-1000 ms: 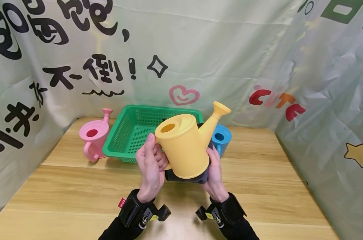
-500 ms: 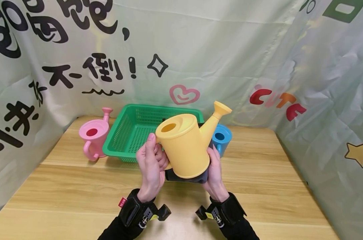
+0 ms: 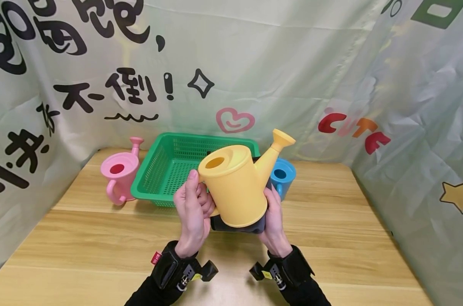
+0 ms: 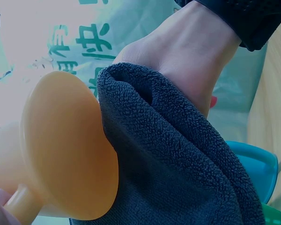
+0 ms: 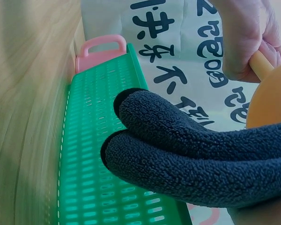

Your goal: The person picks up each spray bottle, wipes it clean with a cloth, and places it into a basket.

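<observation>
A yellow watering can (image 3: pixel 233 191) is held up above the table, its spout pointing up to the right. My left hand (image 3: pixel 193 212) grips the can's handle, which also shows in the right wrist view within the curled left hand (image 5: pixel 250 42). A folded dark grey towel (image 3: pixel 241 227) lies behind and under the can. My right hand (image 3: pixel 274 223) holds this towel against the can's right side; its fingers are largely covered. In the left wrist view, the towel (image 4: pixel 168 154) drapes from the right hand (image 4: pixel 182 51) beside the can's round base (image 4: pixel 70 150).
Behind the hands stands a green perforated basket (image 3: pixel 151 193); a dark thing at its right is mostly hidden. A pink watering can (image 3: pixel 120 174) stands left of it, a blue watering can (image 3: pixel 283 176) to the right. Printed cloth walls (image 3: pixel 292 76) enclose the wooden table (image 3: pixel 331 238).
</observation>
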`<state>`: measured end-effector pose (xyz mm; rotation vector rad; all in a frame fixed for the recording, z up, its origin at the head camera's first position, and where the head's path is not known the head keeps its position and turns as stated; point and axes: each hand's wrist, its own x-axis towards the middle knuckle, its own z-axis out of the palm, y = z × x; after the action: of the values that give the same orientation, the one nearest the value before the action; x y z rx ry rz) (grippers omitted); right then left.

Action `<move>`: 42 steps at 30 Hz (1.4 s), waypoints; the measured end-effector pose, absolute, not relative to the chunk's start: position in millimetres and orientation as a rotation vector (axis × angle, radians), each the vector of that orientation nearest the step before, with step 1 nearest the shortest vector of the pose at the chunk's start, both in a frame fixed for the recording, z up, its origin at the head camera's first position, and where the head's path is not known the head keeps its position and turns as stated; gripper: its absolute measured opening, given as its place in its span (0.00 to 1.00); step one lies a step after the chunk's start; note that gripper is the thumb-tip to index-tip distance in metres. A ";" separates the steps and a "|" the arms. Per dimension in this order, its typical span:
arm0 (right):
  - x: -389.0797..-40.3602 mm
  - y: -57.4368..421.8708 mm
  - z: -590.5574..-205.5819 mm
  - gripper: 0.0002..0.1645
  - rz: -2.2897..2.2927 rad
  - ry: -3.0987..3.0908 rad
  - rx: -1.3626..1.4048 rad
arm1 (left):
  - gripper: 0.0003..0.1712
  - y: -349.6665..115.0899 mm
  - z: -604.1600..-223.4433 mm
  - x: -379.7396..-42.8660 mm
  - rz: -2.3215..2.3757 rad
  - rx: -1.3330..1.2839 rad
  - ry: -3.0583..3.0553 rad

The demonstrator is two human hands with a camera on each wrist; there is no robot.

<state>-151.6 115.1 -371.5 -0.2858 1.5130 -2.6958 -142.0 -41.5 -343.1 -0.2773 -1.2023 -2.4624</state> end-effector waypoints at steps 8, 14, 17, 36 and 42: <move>-151.6 115.0 -370.0 0.14 -2.703 1.516 -0.262 | 0.29 -41.5 -342.6 -141.1 -2.461 -0.281 -1.207; -151.6 115.6 -369.9 0.14 -2.706 1.527 -0.269 | 0.29 -41.6 -342.5 -141.2 -2.462 -0.277 -1.202; -151.5 115.6 -369.9 0.15 -2.708 1.529 -0.267 | 0.29 -41.7 -342.5 -141.3 -2.463 -0.278 -1.200; -151.8 114.2 -370.0 0.14 -2.702 1.526 -0.290 | 0.29 -44.2 -342.4 -142.1 -2.470 -0.299 -1.213; -152.2 115.1 -370.3 0.14 -2.698 1.529 -0.315 | 0.29 -45.1 -342.7 -142.1 -2.472 -0.297 -1.224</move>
<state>-152.2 115.1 -370.3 -0.3152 1.5294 -2.6981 -142.1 -45.1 -342.7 -0.2973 -1.2237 -2.4717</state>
